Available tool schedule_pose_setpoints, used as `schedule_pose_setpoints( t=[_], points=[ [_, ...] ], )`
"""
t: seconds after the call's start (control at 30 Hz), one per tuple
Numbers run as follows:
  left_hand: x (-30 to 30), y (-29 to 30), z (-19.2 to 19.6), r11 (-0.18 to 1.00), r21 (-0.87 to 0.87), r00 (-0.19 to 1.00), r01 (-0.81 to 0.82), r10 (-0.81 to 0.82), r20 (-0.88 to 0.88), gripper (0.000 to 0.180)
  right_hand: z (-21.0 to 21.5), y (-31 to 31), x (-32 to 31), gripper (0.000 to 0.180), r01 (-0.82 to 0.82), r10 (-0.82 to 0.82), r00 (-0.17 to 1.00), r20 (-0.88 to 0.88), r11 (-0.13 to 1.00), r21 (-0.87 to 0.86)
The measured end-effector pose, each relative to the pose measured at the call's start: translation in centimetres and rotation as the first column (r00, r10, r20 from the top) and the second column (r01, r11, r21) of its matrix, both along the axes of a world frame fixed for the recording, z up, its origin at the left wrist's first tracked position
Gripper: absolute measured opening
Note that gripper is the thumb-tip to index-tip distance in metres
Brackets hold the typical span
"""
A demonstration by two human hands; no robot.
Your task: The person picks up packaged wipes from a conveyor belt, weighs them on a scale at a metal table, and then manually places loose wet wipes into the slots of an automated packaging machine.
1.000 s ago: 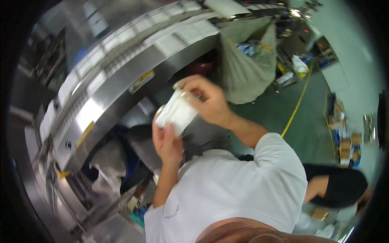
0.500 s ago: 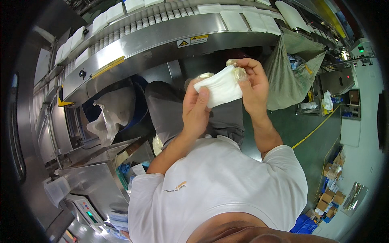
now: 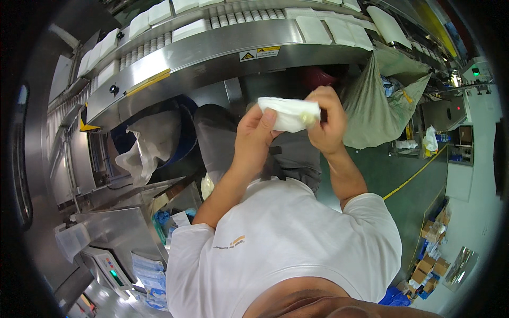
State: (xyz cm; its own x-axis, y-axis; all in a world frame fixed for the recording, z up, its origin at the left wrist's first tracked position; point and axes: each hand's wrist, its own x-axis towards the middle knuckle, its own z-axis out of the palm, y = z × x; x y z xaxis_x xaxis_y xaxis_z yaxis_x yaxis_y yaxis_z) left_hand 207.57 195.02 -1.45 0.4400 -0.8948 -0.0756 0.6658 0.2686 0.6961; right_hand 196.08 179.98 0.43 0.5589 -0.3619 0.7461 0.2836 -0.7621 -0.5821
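Both hands hold one soft white packet (image 3: 289,113) in front of my chest. My left hand (image 3: 253,139) grips its left end with the thumb on top. My right hand (image 3: 327,122) pinches its right end, where a small yellowish spot shows. Beyond the hands a curved steel roller conveyor (image 3: 212,47) carries several flat white packets (image 3: 328,29) in a row. My grey trousers and white shirt fill the lower part of the picture.
A grey-green sack (image 3: 379,100) hangs open at the conveyor's right end. A blue bin with a white liner (image 3: 154,143) stands under the conveyor on the left. A steel machine with a small scale (image 3: 108,265) sits lower left. Cardboard boxes (image 3: 429,254) lie on the green floor.
The view has swung so the conveyor now runs across the top. The packet has gone from upright to level between my hands, held a little lower and closer.
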Motion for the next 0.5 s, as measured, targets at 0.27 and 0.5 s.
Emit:
schedule_pose_setpoints(
  t=[0.27,0.5],
  points=[
    [0.4,0.3,0.2,0.977,0.053,0.833,-0.209,0.149,0.533,0.033,-0.3,1.0,1.1,0.020,0.074,0.013,0.991,-0.133,0.772,0.631],
    [1.6,-1.9,0.2,0.976,0.159,0.975,-0.149,0.118,0.191,0.027,-0.8,-0.1,1.4,0.018,0.165,0.053,0.943,-0.328,0.782,0.601]
  ],
)
